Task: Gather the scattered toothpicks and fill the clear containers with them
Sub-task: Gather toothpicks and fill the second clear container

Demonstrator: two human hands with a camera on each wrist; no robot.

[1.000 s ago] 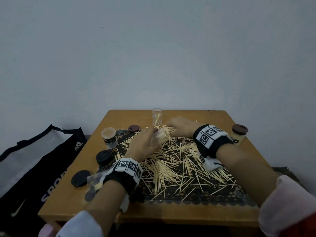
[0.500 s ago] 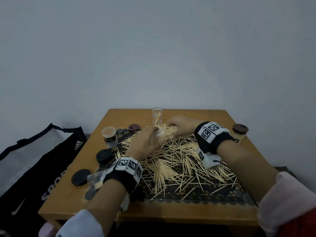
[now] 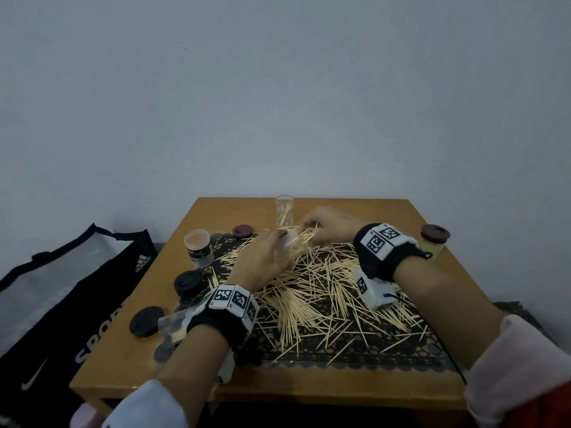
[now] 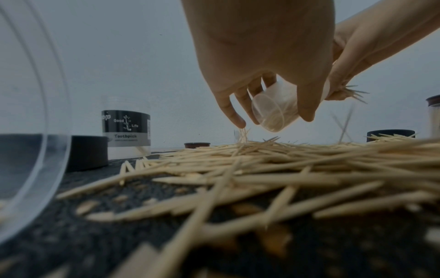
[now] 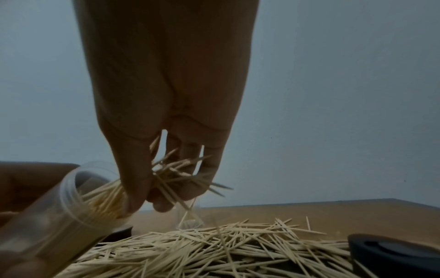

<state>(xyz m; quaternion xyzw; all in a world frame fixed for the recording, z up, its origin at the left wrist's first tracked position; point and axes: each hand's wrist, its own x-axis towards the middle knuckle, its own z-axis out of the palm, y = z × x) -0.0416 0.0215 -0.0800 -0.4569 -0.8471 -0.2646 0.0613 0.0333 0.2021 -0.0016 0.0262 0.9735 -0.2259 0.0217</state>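
A person fills a clear container (image 5: 59, 212) with toothpicks. The left hand (image 3: 262, 257) wraps its fingers round the container, tilted with its open mouth towards the right hand (image 3: 327, 223). The right hand pinches a loose bundle of toothpicks (image 5: 176, 173), its near ends already inside the mouth. Beneath and in front of both hands lies a wide scatter of toothpicks (image 3: 324, 291) on a dark mat (image 3: 355, 356). Likely next: push the bundle fully in and release it, keeping the splayed tips from catching the rim.
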